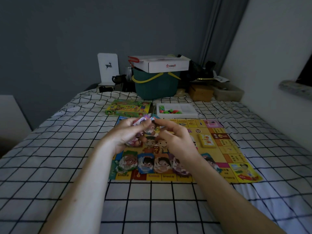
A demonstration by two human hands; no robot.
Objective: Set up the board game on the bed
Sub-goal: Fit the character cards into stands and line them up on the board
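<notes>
Your left hand (128, 132) grips a stack of cards (143, 119) above the board (224, 149), which lies flat on the bed (152, 200). Your right hand (175, 137) pinches the top card with thumb and forefinger. Five card piles (146, 162) line the board's near edge; the box (128, 108) and tray (177, 109) sit just beyond it.

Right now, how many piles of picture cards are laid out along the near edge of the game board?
5 show: green, blue, orange, purple side by side, and another past the right hand, whose wrist may hide more.
</notes>
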